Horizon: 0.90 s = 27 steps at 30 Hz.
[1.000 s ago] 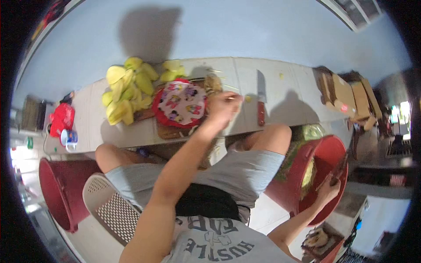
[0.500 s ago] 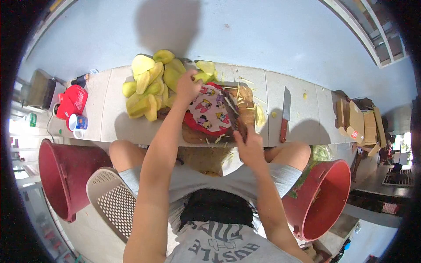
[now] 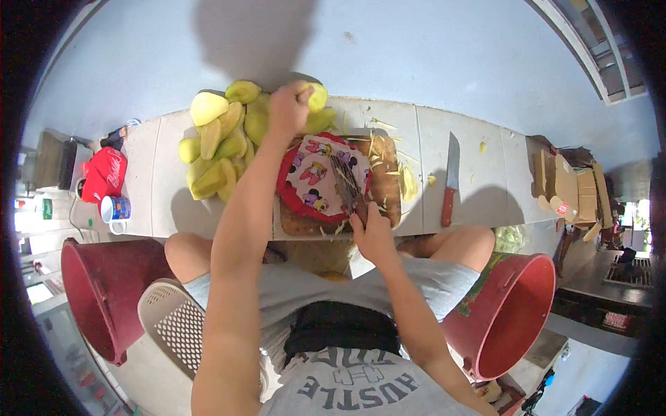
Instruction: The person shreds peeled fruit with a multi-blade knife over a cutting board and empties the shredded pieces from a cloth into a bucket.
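Note:
My left hand [image 3: 291,107] is closed on a yellow-green peeled mango piece [image 3: 317,98] at the back of the tiled counter, right beside the mango pile. In my right hand [image 3: 375,232] is the handle of a dark-bladed knife [image 3: 348,186]. Its blade lies over a round red-edged cartoon-print cloth [image 3: 313,170], pointing away from me. Beneath the cloth is a wooden cutting board [image 3: 386,182] with thin pale shreds on it. The heap of peeled mango pieces [image 3: 229,142] rests left of the board.
A red-handled knife [image 3: 449,197] lies on the counter to the right. At the left are a blue-and-white mug [image 3: 116,209] and a red cap [image 3: 105,175]. Red tubs [image 3: 114,291] flank my legs, with a perforated beige basket [image 3: 173,322]. Cardboard boxes [image 3: 576,194] stand far right.
My left hand has moved up and back with a mango piece in it. My right hand has shifted left, bringing the knife over the cloth.

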Tool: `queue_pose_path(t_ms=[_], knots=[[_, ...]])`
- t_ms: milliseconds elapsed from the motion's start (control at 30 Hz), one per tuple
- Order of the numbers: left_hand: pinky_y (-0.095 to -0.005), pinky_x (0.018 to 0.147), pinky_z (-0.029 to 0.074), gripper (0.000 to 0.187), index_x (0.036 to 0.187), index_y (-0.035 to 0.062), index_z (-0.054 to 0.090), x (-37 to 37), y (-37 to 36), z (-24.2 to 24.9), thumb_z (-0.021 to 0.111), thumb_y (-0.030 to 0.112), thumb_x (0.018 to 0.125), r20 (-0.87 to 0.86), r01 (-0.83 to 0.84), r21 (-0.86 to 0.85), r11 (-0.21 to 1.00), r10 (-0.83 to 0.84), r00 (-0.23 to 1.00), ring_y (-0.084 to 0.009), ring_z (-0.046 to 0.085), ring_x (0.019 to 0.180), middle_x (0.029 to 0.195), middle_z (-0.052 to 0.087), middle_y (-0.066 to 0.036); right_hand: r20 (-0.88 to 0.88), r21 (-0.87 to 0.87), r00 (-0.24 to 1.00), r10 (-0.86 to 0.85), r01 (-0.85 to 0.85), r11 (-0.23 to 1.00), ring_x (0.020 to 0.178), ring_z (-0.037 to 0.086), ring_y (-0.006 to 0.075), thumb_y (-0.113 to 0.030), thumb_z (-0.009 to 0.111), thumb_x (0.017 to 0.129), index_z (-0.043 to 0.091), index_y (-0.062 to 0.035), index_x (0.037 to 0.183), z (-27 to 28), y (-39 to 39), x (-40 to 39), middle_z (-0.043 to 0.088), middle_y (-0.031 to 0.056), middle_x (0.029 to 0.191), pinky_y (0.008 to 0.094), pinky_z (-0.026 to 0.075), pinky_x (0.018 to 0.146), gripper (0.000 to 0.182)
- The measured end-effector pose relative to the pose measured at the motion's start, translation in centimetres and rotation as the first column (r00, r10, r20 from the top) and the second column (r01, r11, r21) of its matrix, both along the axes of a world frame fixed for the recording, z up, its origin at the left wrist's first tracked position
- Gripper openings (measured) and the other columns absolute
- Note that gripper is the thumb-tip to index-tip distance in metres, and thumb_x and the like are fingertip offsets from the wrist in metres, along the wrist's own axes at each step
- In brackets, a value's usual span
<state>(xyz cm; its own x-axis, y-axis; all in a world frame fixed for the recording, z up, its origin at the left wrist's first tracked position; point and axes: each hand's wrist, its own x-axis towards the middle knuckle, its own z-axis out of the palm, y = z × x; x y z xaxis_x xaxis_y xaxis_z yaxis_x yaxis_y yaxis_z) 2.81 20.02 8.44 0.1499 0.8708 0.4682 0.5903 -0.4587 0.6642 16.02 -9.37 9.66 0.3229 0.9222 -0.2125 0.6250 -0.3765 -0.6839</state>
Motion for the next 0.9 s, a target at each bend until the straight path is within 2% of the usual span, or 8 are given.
queue_pose_path(t_ms=[233,300,400,433,533,567,633,900], knots=[[-0.0376,0.066,0.051,0.034,0.099,-0.0044,0.071,-5.4,-7.0,9.7,0.062,0.028,0.093,0.125,0.149,-0.620,0.770,-0.090,0.988,-0.0228,0.064,0.070,0.080,0.070,-0.012,-0.073,0.059,0.996,0.049,-0.044,0.997,0.085,0.063,0.0536,-0.025,0.059,0.097,0.047,0.0044,0.105,0.5,0.0,0.1,0.065,0.0336,0.085,0.0579,0.050,0.074,0.032],[-0.0353,0.061,0.050,0.035,0.098,-0.0081,0.070,-5.1,-9.8,10.6,0.063,0.026,0.092,-0.145,0.029,-0.707,0.707,-0.184,0.972,-0.0174,0.064,0.070,0.078,0.068,-0.010,-0.073,0.072,0.994,0.078,-0.073,0.995,0.085,0.063,0.0538,-0.026,0.058,0.098,0.047,0.0048,0.108,0.7,-0.1,-0.2,0.065,0.0337,0.086,0.0576,0.050,0.074,0.034],[-0.0329,0.063,0.054,0.033,0.100,-0.0080,0.070,-4.5,-10.8,4.4,0.068,0.024,0.090,-0.057,0.070,-0.834,0.547,-0.212,0.975,-0.0186,0.065,0.070,0.083,0.069,-0.011,-0.120,0.054,0.989,0.082,-0.076,0.996,0.087,0.063,0.0540,-0.029,0.055,0.100,0.048,0.0055,0.114,0.7,-0.3,-1.2,0.065,0.0341,0.088,0.0576,0.050,0.076,0.038],[-0.0329,0.063,0.054,0.033,0.100,-0.0080,0.070,-4.1,-11.4,2.3,0.068,0.024,0.090,-0.061,0.066,-0.835,0.547,-0.210,0.976,-0.0186,0.065,0.070,0.083,0.069,-0.011,-0.118,0.044,0.988,0.095,-0.090,0.995,0.088,0.062,0.0546,-0.031,0.054,0.100,0.048,0.0057,0.116,0.7,-0.4,-1.5,0.065,0.0347,0.088,0.0582,0.050,0.077,0.041],[-0.0340,0.077,0.057,0.041,0.121,-0.0019,0.063,-2.9,-14.8,0.4,0.074,0.022,0.088,0.545,0.385,-0.771,0.507,0.214,0.811,-0.0203,0.067,0.089,0.103,0.069,-0.008,-0.134,0.034,0.990,0.054,-0.050,0.998,0.089,0.062,0.0535,-0.033,0.054,0.101,0.050,0.0045,0.112,-0.2,-0.8,-1.7,0.066,0.0329,0.088,0.0571,0.049,0.078,0.039],[-0.0340,0.077,0.057,0.041,0.121,-0.0019,0.063,-2.8,-16.5,0.3,0.074,0.022,0.088,0.544,0.384,-0.770,0.509,0.210,0.813,-0.0203,0.067,0.089,0.103,0.069,-0.008,-0.148,0.034,0.989,0.006,-0.001,0.999,0.089,0.063,0.0519,-0.032,0.056,0.100,0.053,0.0031,0.107,-0.5,-0.9,-1.6,0.066,0.0304,0.087,0.0554,0.048,0.078,0.036],[-0.0319,0.081,0.057,0.053,0.132,-0.0035,0.057,-2.8,-19.3,-0.9,0.075,0.016,0.086,0.394,0.235,-0.518,0.822,-0.014,0.919,-0.0173,0.067,0.088,0.107,0.067,-0.011,-0.140,0.060,0.990,0.015,-0.007,0.998,0.090,0.062,0.0522,-0.033,0.054,0.101,0.053,0.0032,0.107,-0.2,-0.8,-1.6,0.066,0.0305,0.087,0.0557,0.048,0.078,0.037],[-0.0297,0.083,0.055,0.053,0.133,-0.0027,0.057,-4.6,-21.0,0.3,0.076,0.007,0.085,0.522,0.372,-0.571,0.731,-0.027,0.853,-0.0155,0.066,0.094,0.122,0.065,-0.014,-0.160,0.063,0.981,0.112,-0.104,0.993,0.086,0.062,0.0560,-0.035,0.050,0.102,0.046,0.0077,0.115,1.9,-1.2,-2.7,0.064,0.0376,0.085,0.0609,0.049,0.075,0.045]])
